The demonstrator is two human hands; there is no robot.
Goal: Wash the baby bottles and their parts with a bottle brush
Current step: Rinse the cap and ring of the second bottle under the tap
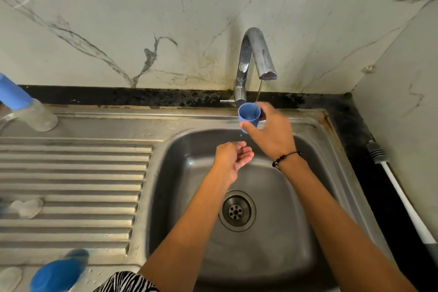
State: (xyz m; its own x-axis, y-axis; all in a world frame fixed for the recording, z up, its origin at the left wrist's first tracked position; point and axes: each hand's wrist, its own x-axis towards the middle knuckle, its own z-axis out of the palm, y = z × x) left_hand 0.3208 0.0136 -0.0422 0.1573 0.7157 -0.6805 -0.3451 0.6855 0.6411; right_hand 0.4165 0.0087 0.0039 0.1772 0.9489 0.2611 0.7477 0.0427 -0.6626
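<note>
right hand (272, 135): our fingers grip the blue cap (249, 115) under the tap (257, 54), 12 o'clock
left hand (233, 157): loose, cupped, holding nothing

White marble-look wall (166, 19) ahead of me at 12 o'clock, grey veins, grime near base. Second wall panel (403, 90) at 2 o'clock, forming corner. Black speckled counter (142, 96) strip along wall, stained. Steel sink (272, 244) below me, ribbed drainboard (71, 185) at 9 o'clock. Chrome tap (253, 54) at 12 o'clock. Warm, dim light.
</note>
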